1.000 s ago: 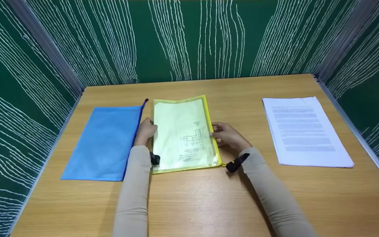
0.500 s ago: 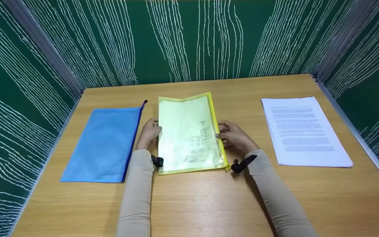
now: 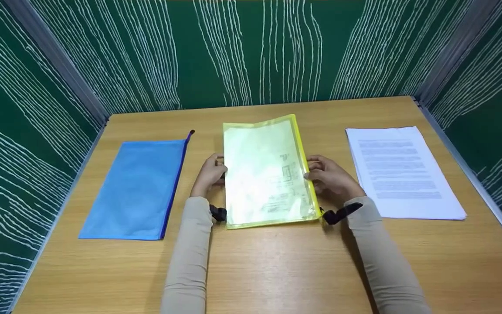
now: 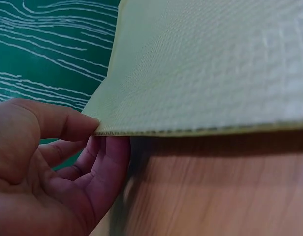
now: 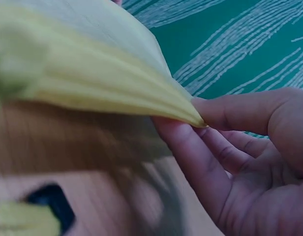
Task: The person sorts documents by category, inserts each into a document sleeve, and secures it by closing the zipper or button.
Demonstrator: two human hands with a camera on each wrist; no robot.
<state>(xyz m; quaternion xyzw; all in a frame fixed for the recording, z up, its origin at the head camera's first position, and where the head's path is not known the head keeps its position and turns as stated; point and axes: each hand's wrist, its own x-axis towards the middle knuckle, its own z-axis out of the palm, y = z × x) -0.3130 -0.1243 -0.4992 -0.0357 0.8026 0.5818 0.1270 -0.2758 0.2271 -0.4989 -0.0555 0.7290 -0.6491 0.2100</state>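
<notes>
A clear yellow-edged zip folder (image 3: 264,174) with printed sheets inside is held just above the table between both hands. My left hand (image 3: 209,174) pinches its left edge, thumb on top and fingers beneath, as the left wrist view shows at the folder's edge (image 4: 205,129). On the other side my right hand (image 3: 331,176) pinches the yellow zip edge (image 5: 117,93), thumb above and fingers underneath. Wood shows below the folder in both wrist views, so those edges are raised. The fingertips under the folder are partly hidden in the head view.
A blue zip folder (image 3: 133,192) lies flat at the left of the wooden table (image 3: 268,270). To the right is a stack of printed paper (image 3: 408,174), close to the right wrist. Green panels with white lines (image 3: 251,52) stand around the back and sides.
Both hands have carried the yellow folder to the right and slightly away, tilting it a little more. The blue folder and the paper stack stay where they were.
</notes>
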